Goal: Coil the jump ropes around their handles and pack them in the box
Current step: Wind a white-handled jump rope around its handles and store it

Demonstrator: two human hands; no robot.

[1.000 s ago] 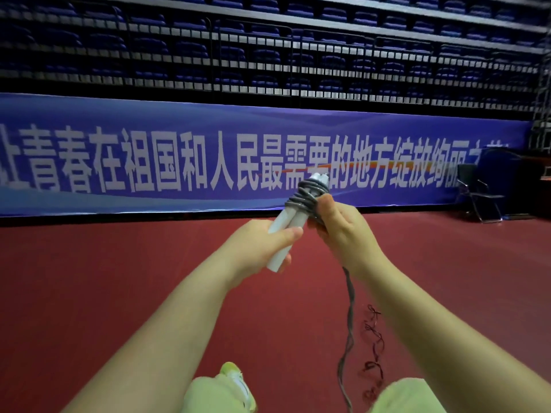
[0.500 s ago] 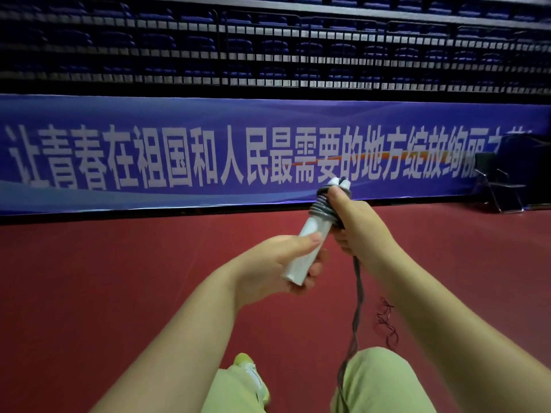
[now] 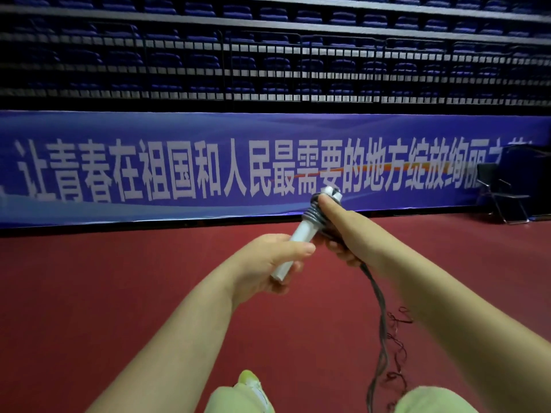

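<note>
Couple more dark rope [image 3: 380, 305] turns stacked near the white handles' [image 3: 301, 234] top than a second ago. Left hand [image 3: 268, 263] fingers wrapped round handles, right hand [image 3: 337, 228] fingers pinching rope. Plenty of slack below, box nowhere visible.

You are in an indoor sports arena. Beyond your fingers [image 3: 343, 253], a red sports floor [image 3: 119, 293] runs to a long blue banner [image 3: 208, 162] printed with large white Chinese characters. Above the banner, behind a dark railing [image 3: 268, 67], rise tiers of folded blue spectator seats [image 3: 343, 17]. Off to the right of your fingers, a black folding chair [image 3: 504, 192] stands against the banner's far end.
</note>
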